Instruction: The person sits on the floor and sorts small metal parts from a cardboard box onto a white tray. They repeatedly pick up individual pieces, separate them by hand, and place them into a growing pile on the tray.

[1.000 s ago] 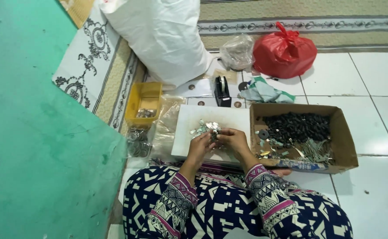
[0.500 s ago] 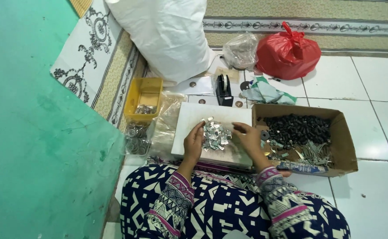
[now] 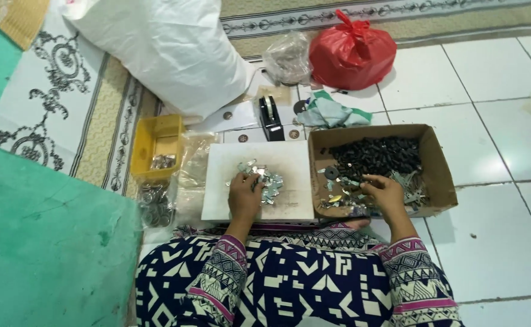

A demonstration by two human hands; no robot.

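- The left hand (image 3: 245,197) lies palm down on a white rectangular board (image 3: 258,209) set on the floor in front of the person's knees; its fingers are loosely spread and the fingertips touch a small heap of shiny flat metal pieces (image 3: 264,180) near the middle of the board.
- The right hand (image 3: 385,192) reaches into an open brown cardboard box (image 3: 442,175) just to the right of the board; its fingers curl down among the loose parts, but whether they pinch one is too small to tell.
- Inside the box, a pile of small black parts (image 3: 377,156) fills the far half, and mixed silvery and yellowish metal bits (image 3: 344,195) lie in the near half, beside the right hand.
- Left of the board stands a yellow plastic tray (image 3: 155,134) with a few metal bits inside, and just below it a clear bag of round metal rings (image 3: 153,206).
- Beyond the board stands a black tape dispenser (image 3: 270,116), with a crumpled greenish cloth (image 3: 329,113) to its right.
- Farther back rest a large white sack (image 3: 168,51), a clear plastic bag (image 3: 286,59) and a knotted red plastic bag (image 3: 351,53), the last two side by side.
- The person's sleeves and lap show a dark blue, white and pink patterned fabric (image 3: 277,284).
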